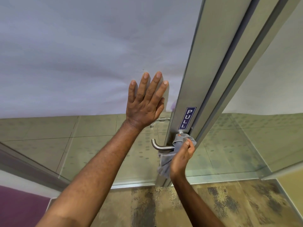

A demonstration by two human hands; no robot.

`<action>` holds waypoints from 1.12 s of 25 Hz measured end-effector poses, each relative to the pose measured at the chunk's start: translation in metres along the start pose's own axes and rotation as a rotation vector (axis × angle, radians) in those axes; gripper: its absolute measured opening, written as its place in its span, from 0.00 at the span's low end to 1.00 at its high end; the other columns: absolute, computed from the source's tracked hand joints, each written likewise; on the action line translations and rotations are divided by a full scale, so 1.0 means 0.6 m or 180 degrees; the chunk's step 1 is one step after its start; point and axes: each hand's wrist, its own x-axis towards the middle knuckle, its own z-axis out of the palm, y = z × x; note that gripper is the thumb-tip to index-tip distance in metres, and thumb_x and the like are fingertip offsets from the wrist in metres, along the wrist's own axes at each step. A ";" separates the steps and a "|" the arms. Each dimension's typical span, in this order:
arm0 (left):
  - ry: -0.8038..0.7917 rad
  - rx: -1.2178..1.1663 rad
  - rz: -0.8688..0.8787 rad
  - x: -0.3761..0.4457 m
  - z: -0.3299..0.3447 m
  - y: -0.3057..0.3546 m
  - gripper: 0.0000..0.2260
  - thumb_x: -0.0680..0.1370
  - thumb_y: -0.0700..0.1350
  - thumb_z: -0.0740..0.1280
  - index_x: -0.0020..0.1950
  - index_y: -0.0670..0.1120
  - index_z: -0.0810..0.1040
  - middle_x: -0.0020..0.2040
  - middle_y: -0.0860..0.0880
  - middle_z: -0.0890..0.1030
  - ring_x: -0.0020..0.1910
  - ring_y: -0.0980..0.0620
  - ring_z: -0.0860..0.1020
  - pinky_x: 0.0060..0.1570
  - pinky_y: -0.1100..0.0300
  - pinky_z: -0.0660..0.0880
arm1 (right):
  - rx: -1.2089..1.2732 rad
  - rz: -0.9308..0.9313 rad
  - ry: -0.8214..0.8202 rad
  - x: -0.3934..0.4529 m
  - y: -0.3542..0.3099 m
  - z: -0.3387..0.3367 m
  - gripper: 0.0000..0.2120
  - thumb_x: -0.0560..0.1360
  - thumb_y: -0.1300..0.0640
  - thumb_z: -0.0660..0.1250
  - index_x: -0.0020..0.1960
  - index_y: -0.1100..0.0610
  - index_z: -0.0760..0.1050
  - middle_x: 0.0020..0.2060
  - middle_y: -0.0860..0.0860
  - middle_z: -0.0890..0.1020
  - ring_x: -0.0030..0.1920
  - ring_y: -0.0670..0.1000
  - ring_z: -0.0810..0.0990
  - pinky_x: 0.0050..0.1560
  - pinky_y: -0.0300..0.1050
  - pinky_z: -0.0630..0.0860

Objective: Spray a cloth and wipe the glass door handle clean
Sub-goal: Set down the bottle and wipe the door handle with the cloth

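A brushed-steel lever handle point(159, 145) sticks out to the left from the metal door frame point(195, 82). My right hand point(182, 158) grips a grey cloth point(165, 163), wrapped around the handle's base near the frame, with a loose end hanging down. My left hand point(146, 100) lies flat with fingers spread on the frosted part of the glass door point(82, 54), above and left of the handle. No spray bottle is in view.
A blue PULL sticker point(186, 118) sits on the frame just above the handle. A second handle point(159, 121) shows through the clear lower glass. Mottled carpet point(229, 207) lies below, and a fixed glass panel point(262, 136) stands to the right.
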 end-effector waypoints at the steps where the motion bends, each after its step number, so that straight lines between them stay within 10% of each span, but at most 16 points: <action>1: 0.0012 0.0000 0.0005 0.000 0.000 0.000 0.26 0.85 0.51 0.62 0.83 0.48 0.63 0.82 0.44 0.63 0.87 0.43 0.44 0.83 0.40 0.44 | 0.0055 0.0079 -0.0006 0.004 0.003 0.000 0.16 0.87 0.48 0.52 0.71 0.52 0.66 0.68 0.53 0.74 0.69 0.51 0.75 0.72 0.50 0.72; 10: -0.0009 0.0000 -0.0025 -0.002 -0.001 -0.002 0.26 0.85 0.51 0.61 0.83 0.48 0.63 0.81 0.44 0.64 0.87 0.43 0.43 0.83 0.40 0.44 | -0.0525 0.0229 0.0007 0.033 0.005 0.000 0.25 0.74 0.50 0.77 0.63 0.51 0.66 0.61 0.51 0.68 0.60 0.54 0.77 0.62 0.51 0.80; 21: 0.0022 -0.0019 -0.0016 -0.003 0.003 -0.002 0.27 0.84 0.51 0.62 0.83 0.48 0.64 0.83 0.45 0.60 0.87 0.43 0.45 0.84 0.40 0.43 | -0.0352 0.0911 -0.0521 0.067 0.015 -0.006 0.14 0.82 0.44 0.64 0.54 0.53 0.82 0.48 0.56 0.87 0.49 0.56 0.87 0.42 0.46 0.83; 28: 0.0056 0.0005 -0.0012 -0.002 0.003 -0.002 0.27 0.84 0.51 0.63 0.83 0.48 0.63 0.83 0.45 0.60 0.87 0.43 0.45 0.84 0.40 0.43 | -0.0481 0.1246 -0.0715 0.070 0.001 -0.016 0.25 0.81 0.35 0.59 0.58 0.53 0.82 0.50 0.55 0.86 0.51 0.54 0.85 0.43 0.45 0.79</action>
